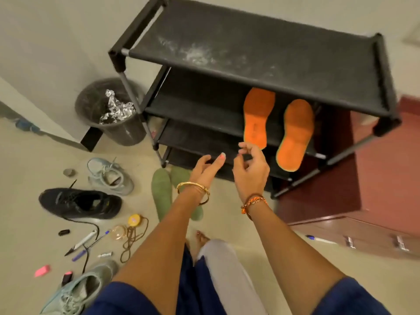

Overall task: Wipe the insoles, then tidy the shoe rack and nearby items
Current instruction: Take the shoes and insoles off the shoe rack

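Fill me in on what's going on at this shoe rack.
A person stands at the black shoe rack, both hands out in front and holding nothing. The left hand and right hand hover near two orange insoles lying on a shelf. Two green insoles lie on the floor below. Sneakers, including a black sneaker, pens and small clutter are scattered on the floor to the left. The top shelf is dusty.
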